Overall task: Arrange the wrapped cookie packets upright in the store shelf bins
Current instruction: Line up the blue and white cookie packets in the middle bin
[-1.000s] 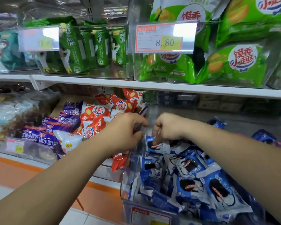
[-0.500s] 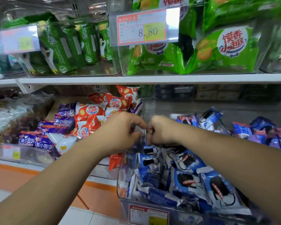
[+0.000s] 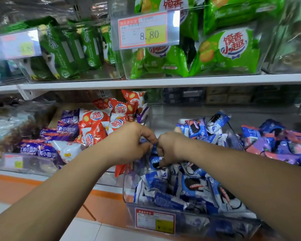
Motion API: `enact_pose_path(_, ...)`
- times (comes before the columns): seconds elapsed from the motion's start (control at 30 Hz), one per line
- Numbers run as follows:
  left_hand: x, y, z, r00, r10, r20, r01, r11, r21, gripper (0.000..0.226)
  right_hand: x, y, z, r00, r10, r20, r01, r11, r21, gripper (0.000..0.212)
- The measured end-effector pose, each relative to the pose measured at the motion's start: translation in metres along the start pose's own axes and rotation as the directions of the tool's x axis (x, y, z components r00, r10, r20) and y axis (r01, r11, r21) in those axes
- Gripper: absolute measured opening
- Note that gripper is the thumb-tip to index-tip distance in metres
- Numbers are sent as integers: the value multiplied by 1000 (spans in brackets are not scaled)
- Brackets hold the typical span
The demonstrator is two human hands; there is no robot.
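Standing a packet (image 3: 154, 162) by the bin's (image 3: 129, 181) left wall looks the step — right hand (image 3: 172, 146) pinches it, left hand (image 3: 129, 143) curled, hold unclear — next, tuck it upright.

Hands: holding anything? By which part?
Right hand pinches a blue cookie packet by its top edge; left hand, curled beside it, seems to pinch the same edge.

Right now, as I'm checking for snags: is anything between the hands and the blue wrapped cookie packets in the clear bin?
Nothing visible does. The left hand and right hand are both down among the blue-and-white wrapped cookie packets in the open-topped clear plastic bin. Whether their curled fingers grip one is hidden.
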State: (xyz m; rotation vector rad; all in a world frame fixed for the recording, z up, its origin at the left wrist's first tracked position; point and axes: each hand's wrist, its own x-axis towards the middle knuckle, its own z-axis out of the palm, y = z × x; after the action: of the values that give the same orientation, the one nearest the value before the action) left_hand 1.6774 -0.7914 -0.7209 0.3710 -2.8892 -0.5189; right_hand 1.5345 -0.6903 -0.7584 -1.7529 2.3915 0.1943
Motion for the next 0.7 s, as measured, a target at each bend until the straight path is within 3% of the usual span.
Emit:
enact_pose_path(0.13,1,4,-1,1000,17,13,-17,999,28,19,-2,-3,-3,998,42,-53,-41,999,20,38)
enact_pose_path(0.23,-2,10,-5,998,55,8,-55,997,62,21,-11,-3,-16,988,58,-140,-43,993,111,30)
enact_pose_path(0.4,-8,18,-5,995,93,45,-97,991,90,21,-35,-10,-16,999,22,48,-33,968,249,26)
enact_pose_path(0.57,-9,17,-5,997,71,29,-72,997,38,13,-35,-9,0,999,33,40,-39,988,153,23)
enact_pose_path(0.7,-8,14,-3,997,74,29,-75,996,50,13,-31,-4,0,995,71,-65,-62,989,138,25)
